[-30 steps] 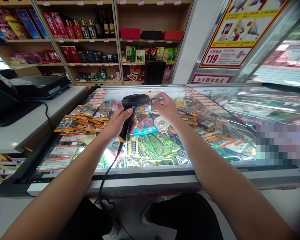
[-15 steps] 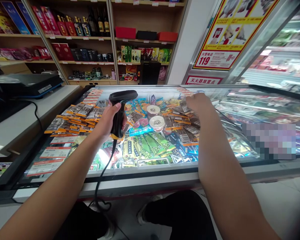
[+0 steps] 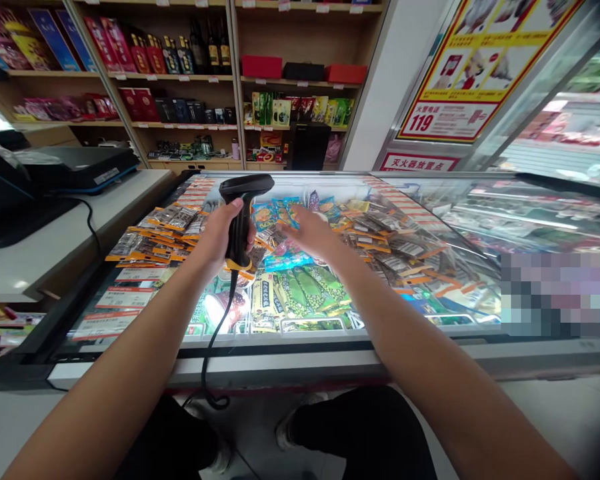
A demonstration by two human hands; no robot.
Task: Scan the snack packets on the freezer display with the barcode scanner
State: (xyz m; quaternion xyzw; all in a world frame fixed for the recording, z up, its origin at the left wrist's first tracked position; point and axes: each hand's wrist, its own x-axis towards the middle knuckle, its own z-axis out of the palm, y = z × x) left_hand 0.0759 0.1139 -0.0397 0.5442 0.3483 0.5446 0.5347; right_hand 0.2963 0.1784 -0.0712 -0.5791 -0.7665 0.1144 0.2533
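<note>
My left hand is wrapped round the handle of a black and yellow barcode scanner, held upright above the chest freezer, its cord hanging down the front. To its right, my right hand reaches over the middle of the glass top with thumb and fingers apart, nothing visible in it. Blue packets show close to its fingertips. Brown and orange snack packets lie in a left heap and a right heap. Green packets show nearer me, partly behind my right forearm.
Price labels line the freezer's left side. A counter with a dark scale-like device stands at left. Shelves of boxes and bottles rise behind. My legs are close to the freezer's front edge.
My right hand has moved left from the right heap of packets to the middle of the freezer. My left hand keeps hold of the scanner. The view has shifted slightly.
</note>
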